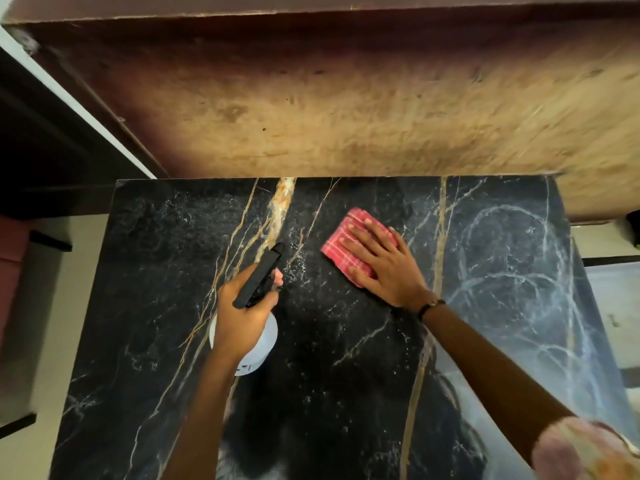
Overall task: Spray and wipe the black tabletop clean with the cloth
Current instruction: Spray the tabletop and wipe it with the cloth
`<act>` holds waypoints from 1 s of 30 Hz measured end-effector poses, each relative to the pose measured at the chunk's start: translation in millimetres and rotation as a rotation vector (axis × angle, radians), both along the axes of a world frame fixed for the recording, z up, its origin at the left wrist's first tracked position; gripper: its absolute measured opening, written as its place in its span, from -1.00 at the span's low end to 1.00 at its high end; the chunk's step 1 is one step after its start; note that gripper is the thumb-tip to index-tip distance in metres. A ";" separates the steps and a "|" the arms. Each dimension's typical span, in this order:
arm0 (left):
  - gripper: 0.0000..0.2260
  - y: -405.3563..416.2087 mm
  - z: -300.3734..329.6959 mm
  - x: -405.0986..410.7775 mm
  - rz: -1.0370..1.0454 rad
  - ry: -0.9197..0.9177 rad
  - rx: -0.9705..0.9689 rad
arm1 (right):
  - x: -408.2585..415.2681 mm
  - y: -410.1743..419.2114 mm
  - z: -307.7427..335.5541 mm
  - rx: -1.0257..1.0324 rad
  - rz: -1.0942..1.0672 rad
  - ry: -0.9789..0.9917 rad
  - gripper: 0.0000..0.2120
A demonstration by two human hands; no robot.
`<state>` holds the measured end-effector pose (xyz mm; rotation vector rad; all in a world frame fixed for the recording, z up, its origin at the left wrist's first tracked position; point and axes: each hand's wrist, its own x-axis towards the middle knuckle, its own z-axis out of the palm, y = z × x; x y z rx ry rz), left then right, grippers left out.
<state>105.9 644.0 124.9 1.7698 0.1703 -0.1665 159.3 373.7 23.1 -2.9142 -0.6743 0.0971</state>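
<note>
On veined black tabletop point(346, 341), checked cloth point(341, 237).

Near edge of the surface point(311, 393) runs off the bottom of the frame. Left hand point(242, 317) covers most of the spray bottle point(265, 336); label unreadable. Right hand point(384, 265) hides approx. half the cloth point(346, 233). Sleeve point(588, 452) at bottom right blurred, cut off.

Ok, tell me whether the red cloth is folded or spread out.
Folded. The red cloth is a compact layered pad on the black tabletop, pressed flat under the right hand.
</note>
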 end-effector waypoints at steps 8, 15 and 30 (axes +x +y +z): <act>-0.81 -39.4 0.5 -12.8 -0.005 -0.004 0.040 | 72.4 -70.3 5.6 0.029 -0.393 0.023 -0.39; -0.77 -96.9 4.9 -11.9 0.035 0.000 -0.025 | 49.9 -41.7 0.6 -0.010 -0.033 0.015 -0.41; -0.81 -155.6 6.3 -15.7 0.078 0.014 -0.036 | 70.4 -87.6 -0.9 0.051 -0.214 0.032 -0.38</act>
